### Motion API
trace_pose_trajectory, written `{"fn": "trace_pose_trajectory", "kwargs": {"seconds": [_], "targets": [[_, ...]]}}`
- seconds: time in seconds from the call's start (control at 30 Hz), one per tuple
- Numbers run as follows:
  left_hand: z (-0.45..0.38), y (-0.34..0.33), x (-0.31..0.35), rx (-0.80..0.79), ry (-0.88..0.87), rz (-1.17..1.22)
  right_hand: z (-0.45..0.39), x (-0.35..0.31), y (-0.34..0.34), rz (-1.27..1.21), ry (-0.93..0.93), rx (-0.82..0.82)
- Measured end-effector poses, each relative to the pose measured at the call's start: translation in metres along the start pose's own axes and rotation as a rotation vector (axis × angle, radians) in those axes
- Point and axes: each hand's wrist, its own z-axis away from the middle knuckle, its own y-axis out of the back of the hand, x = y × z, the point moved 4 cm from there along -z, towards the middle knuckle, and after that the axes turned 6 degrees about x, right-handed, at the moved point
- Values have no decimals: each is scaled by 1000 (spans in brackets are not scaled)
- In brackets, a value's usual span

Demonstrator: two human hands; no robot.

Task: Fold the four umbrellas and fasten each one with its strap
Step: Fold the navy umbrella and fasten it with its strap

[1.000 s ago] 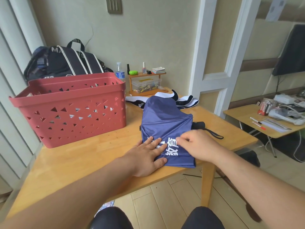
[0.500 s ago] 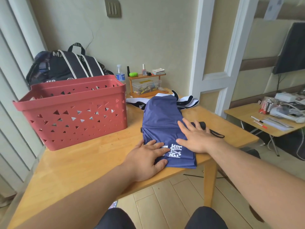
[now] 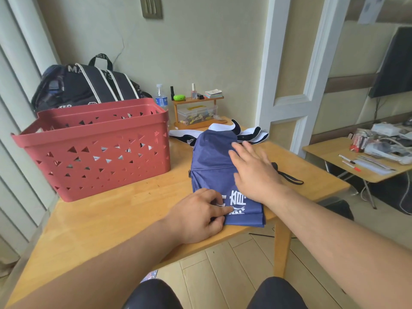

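A blue umbrella (image 3: 211, 161) with white lettering lies flattened on the wooden table (image 3: 107, 219), its canopy folded lengthwise. My left hand (image 3: 198, 216) presses down on the near end of the cloth, fingers curled on the edge. My right hand (image 3: 254, 172) lies flat with fingers spread over the middle of the canopy. The umbrella's black handle and wrist loop (image 3: 289, 178) stick out to the right from under my right hand. A white and dark umbrella (image 3: 249, 134) lies behind the blue one. No strap is visible.
A red perforated basket (image 3: 93, 150) stands on the table's left half, a dark backpack (image 3: 87, 85) behind it. A small wooden shelf (image 3: 196, 108) with bottles sits at the wall. A low side table (image 3: 361, 161) with clutter stands to the right.
My right hand has slid away from me along the canopy, from the lettering up to the middle. My left hand has stayed on the near end, its fingers curling in.
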Motion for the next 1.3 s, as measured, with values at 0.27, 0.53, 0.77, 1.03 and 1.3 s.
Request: {"fn": "trace_pose_trajectory", "kwargs": {"seconds": [0.27, 0.53, 0.77, 1.03, 1.3], "targets": [[0, 15, 0, -27, 223, 63, 54, 9, -41, -85, -198, -530], [-54, -7, -11, -281, 324, -109, 56, 5, -38, -81, -199, -591], [-15, -7, -24, -523, 406, -163, 74, 42, -24, -24, -253, -616], [-17, -7, -22, -518, 414, -124, 21, 3, 8, -1, -205, -169], [-2, -3, -28, -523, 436, -108, 58, 11, -35, -60, -225, -529]]}}
